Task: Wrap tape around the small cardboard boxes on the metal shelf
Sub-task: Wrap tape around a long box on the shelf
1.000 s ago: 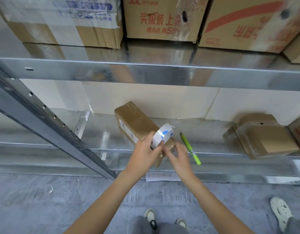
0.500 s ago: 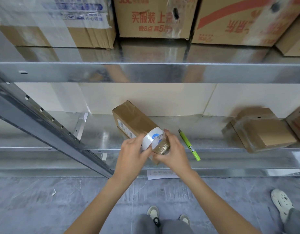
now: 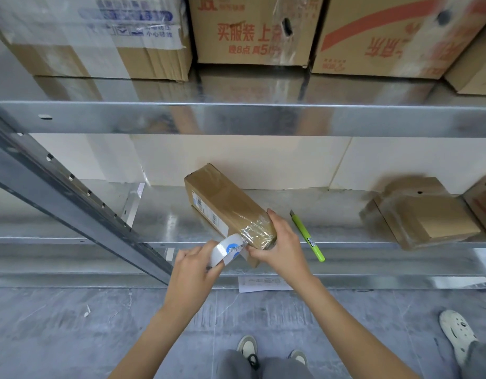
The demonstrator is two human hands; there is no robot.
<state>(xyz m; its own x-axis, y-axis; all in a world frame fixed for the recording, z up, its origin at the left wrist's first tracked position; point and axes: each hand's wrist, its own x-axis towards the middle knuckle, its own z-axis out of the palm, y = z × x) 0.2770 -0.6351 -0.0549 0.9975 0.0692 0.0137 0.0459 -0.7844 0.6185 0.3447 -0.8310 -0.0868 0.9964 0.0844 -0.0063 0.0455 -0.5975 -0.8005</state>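
Observation:
A long brown cardboard box (image 3: 222,201) lies slanted on the metal shelf (image 3: 168,225), its near end sticking out over the shelf's front edge. Shiny clear tape covers that near end. My right hand (image 3: 280,247) grips the near end from the right side. My left hand (image 3: 195,266) holds a roll of clear tape (image 3: 226,250) with a blue and white core just left of the box end. A short strip of tape runs from the roll to the box.
A green utility knife (image 3: 308,237) lies on the shelf right of the box. Two more small cardboard boxes (image 3: 422,212) sit at the far right. Large cartons (image 3: 252,31) fill the upper shelf. A slanted metal post (image 3: 72,198) crosses the left. Another person's white shoe (image 3: 457,335) stands on the floor.
My left hand has carried the tape roll down and to the left, off the box end. My right hand has shifted onto the box's near end and grips it.

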